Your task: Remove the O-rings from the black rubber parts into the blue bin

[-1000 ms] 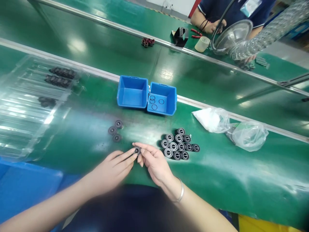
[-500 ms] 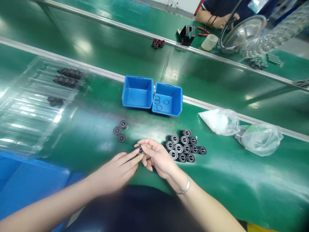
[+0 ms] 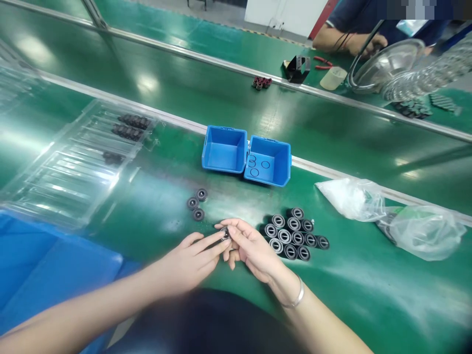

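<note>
Between my two hands is a small round black part point(image 3: 225, 233), mostly covered by fingers. My left hand point(image 3: 195, 258) pinches it from the left, fingers stretched over its top. From the right, my right hand point(image 3: 250, 246) grips the same part between thumb and fingers; a silver bangle circles that wrist. Three black ring-shaped parts point(image 3: 198, 214) lie on the green table just beyond my left hand. To the right of my right hand, several black cylindrical parts point(image 3: 283, 236) stand upright in a close group.
Two blue bins point(image 3: 224, 171) stand beyond my hands; the right bin point(image 3: 283, 162) holds several thin black rings. Plastic bags point(image 3: 424, 231) lie at right, a clear tray point(image 3: 84, 162) with dark parts at left. Across the rail, a co-worker's hand point(image 3: 363, 44) is near a clear hood point(image 3: 391, 64).
The view has shifted, so the table's things appear farther right and slightly lower. Both hands stay together on the small black part, with little change in grip.
</note>
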A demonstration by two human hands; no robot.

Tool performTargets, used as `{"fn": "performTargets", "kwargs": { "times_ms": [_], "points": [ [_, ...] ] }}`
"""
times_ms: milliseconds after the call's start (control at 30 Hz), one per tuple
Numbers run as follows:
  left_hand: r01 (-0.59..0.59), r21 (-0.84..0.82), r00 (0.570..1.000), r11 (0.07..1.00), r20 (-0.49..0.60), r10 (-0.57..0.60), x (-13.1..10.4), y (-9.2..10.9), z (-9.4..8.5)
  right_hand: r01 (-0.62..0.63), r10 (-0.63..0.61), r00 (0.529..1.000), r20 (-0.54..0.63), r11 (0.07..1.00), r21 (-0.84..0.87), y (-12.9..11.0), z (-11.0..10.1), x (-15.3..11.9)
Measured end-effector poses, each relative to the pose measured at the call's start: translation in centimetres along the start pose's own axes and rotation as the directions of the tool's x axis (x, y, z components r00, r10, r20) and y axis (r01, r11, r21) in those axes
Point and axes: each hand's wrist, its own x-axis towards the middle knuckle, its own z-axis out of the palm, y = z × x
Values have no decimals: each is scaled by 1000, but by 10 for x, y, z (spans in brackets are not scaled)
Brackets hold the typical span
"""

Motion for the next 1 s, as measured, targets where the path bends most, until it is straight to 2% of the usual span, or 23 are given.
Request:
{"fn": "performTargets", "kwargs": {
  "times_ms": [167,300,400,500,567,600,667,700,733,767,833,900,1000],
  "points": [
    [30,16,1000,999,4,-30,-4,5,4,41,-44,997,-57,997,-58,4,5,1],
    [45,49,999,998,-8,-45,-3,1,6,40,-55,993,-108,990,-138,6,12,5],
    [74,89,997,993,19,-76,6,-6,4,129,-161,977,-137,969,-213,4,13,15],
    [123,92,992,988,-15,-122,10,-10,-2,218,-302,940,-159,889,-403,-1,10,23],
    [148,71,986,986,-90,-142,5,-12,-9,280,-458,873,-166,750,-600,-2,9,23],
    [164,63,979,984,-137,-154,0,-13,-12,320,-562,815,-141,640,-699,-2,10,20],
    [196,54,958,979,-224,-179,-13,-16,-18,402,-731,682,12,362,-841,1,13,12],
    [203,54,949,978,-255,-183,-19,-18,-20,437,-760,638,121,228,-870,4,15,9],
    [205,57,945,977,-270,-182,-25,-20,-21,465,-749,622,228,118,-878,7,18,5],
    [199,62,946,978,-274,-175,-30,-22,-22,483,-712,626,317,35,-875,11,22,3],
    [176,79,955,981,-257,-150,-35,-26,-21,482,-632,656,412,-69,-873,18,28,4],
    [146,101,968,984,-220,-121,-36,-30,-20,454,-592,680,433,-123,-882,22,31,8],
    [95,134,984,986,-160,-73,-34,-33,-20,430,-569,696,437,-156,-889,24,33,16]
  ]
}}
